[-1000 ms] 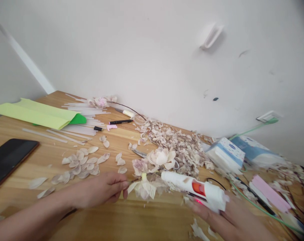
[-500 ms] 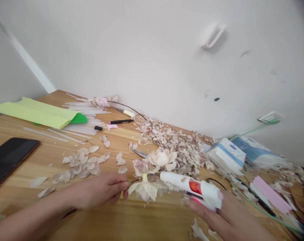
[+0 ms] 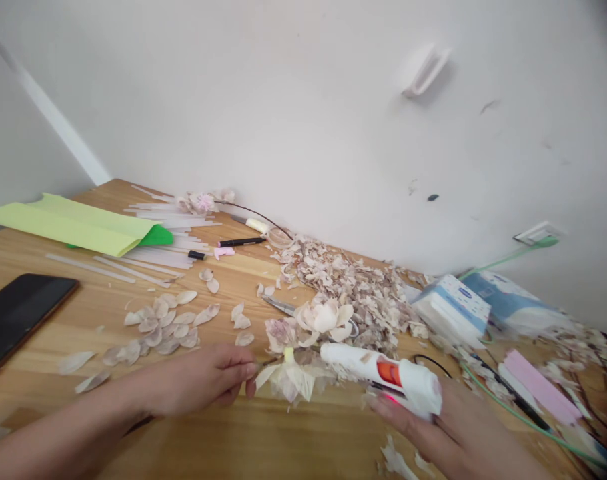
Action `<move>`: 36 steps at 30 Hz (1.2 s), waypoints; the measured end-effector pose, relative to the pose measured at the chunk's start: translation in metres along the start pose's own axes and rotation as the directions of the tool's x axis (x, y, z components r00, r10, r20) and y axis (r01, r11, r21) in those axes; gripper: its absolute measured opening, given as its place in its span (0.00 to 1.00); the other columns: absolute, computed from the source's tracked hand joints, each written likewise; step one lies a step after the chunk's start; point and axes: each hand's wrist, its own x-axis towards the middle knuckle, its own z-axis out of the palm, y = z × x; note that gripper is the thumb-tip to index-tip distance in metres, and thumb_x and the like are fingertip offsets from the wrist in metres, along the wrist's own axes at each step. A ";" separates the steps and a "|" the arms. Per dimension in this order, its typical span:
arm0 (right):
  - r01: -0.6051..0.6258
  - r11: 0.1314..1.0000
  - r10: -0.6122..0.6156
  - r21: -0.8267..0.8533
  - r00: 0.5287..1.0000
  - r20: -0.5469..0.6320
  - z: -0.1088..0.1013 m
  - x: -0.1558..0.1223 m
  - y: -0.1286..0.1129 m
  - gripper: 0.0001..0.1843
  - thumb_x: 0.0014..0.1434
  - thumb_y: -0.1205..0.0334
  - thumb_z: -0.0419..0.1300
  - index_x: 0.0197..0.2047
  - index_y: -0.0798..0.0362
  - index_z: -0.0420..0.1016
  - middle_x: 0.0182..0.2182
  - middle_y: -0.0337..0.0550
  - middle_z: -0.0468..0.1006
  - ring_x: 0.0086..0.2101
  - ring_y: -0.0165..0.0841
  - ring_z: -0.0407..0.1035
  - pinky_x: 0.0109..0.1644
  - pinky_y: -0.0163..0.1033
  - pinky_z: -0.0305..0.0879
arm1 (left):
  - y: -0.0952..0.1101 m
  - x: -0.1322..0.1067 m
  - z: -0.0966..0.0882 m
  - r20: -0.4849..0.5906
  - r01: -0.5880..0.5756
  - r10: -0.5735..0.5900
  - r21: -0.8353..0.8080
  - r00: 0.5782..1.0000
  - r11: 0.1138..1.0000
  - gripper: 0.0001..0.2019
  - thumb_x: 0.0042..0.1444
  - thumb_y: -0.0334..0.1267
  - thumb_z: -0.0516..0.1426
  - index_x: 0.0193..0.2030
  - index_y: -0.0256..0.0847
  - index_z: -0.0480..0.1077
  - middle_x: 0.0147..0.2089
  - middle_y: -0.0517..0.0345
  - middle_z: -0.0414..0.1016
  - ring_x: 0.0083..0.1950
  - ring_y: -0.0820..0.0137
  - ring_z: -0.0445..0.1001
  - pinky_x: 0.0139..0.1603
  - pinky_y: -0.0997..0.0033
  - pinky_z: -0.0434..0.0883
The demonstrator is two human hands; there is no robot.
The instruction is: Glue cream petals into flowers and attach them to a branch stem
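Observation:
My left hand (image 3: pixel 201 380) rests on the wooden table (image 3: pixel 263 440) with its fingertips pinched on the stem of a cream paper flower (image 3: pixel 291 377). My right hand (image 3: pixel 458 430) grips a white hot glue gun (image 3: pixel 383 377) with an orange trigger part and a red light. The gun's nozzle points left and sits close to the flower's petals. A second, fuller cream flower (image 3: pixel 323 317) lies just behind them.
Loose petals (image 3: pixel 166 330) lie left of centre, and a heap of petal scraps (image 3: pixel 353 287) sits by the wall. A black phone (image 3: pixel 18 313), green paper (image 3: pixel 78 223), glue sticks (image 3: pixel 153 257), a black pen (image 3: pixel 241 242), scissors (image 3: pixel 278 305), tissue packs (image 3: pixel 453 307) and green cord (image 3: pixel 513 410) surround them.
The glue gun and my right hand have shifted slightly left, toward the held flower. My left hand has stayed where it was.

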 end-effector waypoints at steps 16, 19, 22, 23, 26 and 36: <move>-0.110 0.994 0.111 0.020 0.993 -0.040 -0.002 -0.006 0.001 0.19 0.53 0.48 0.52 0.17 0.49 0.65 0.11 0.34 0.68 0.14 0.28 0.61 0.19 0.32 0.58 | -0.004 0.003 0.001 0.052 -0.001 0.005 -0.079 0.999 0.997 0.21 0.57 0.56 0.42 0.30 0.41 0.63 0.24 0.64 0.57 0.25 0.74 0.55 0.27 0.75 0.56; -0.122 0.990 0.124 0.076 0.992 -0.021 -0.003 -0.005 0.001 0.19 0.54 0.49 0.52 0.18 0.50 0.67 0.12 0.34 0.70 0.14 0.28 0.61 0.21 0.32 0.60 | -0.001 0.002 0.001 0.052 0.003 0.001 -0.085 0.999 0.996 0.20 0.57 0.56 0.42 0.29 0.41 0.61 0.24 0.64 0.57 0.25 0.74 0.55 0.26 0.76 0.55; -0.185 0.977 0.187 0.103 0.982 -0.010 -0.003 -0.006 0.001 0.18 0.53 0.48 0.52 0.21 0.50 0.70 0.15 0.36 0.73 0.17 0.30 0.65 0.22 0.33 0.61 | 0.001 0.001 0.001 0.039 -0.022 0.025 -0.082 0.999 0.996 0.20 0.57 0.56 0.42 0.26 0.41 0.59 0.24 0.64 0.57 0.26 0.74 0.56 0.27 0.76 0.56; -0.208 0.973 0.210 0.104 0.978 -0.006 -0.003 -0.007 0.002 0.18 0.53 0.47 0.52 0.21 0.50 0.70 0.16 0.37 0.74 0.18 0.31 0.66 0.22 0.33 0.61 | 0.001 0.001 0.001 0.037 -0.024 0.027 -0.082 0.999 0.996 0.20 0.57 0.56 0.42 0.26 0.41 0.58 0.24 0.64 0.57 0.26 0.74 0.56 0.27 0.76 0.56; -0.242 0.965 0.243 0.103 0.970 0.003 -0.003 -0.008 0.004 0.19 0.52 0.45 0.52 0.22 0.51 0.71 0.17 0.38 0.74 0.19 0.33 0.68 0.21 0.33 0.62 | 0.002 0.001 0.001 0.037 -0.001 0.004 -0.089 0.999 0.996 0.20 0.56 0.56 0.43 0.26 0.42 0.58 0.23 0.64 0.56 0.25 0.74 0.55 0.26 0.75 0.55; -0.174 0.984 0.174 0.042 0.985 0.003 -0.005 -0.006 0.000 0.19 0.55 0.48 0.50 0.20 0.49 0.68 0.15 0.36 0.72 0.17 0.30 0.65 0.21 0.33 0.60 | 0.003 -0.001 0.001 0.044 0.018 -0.013 -0.106 0.999 0.994 0.20 0.56 0.56 0.43 0.28 0.41 0.61 0.23 0.64 0.57 0.24 0.74 0.54 0.25 0.76 0.54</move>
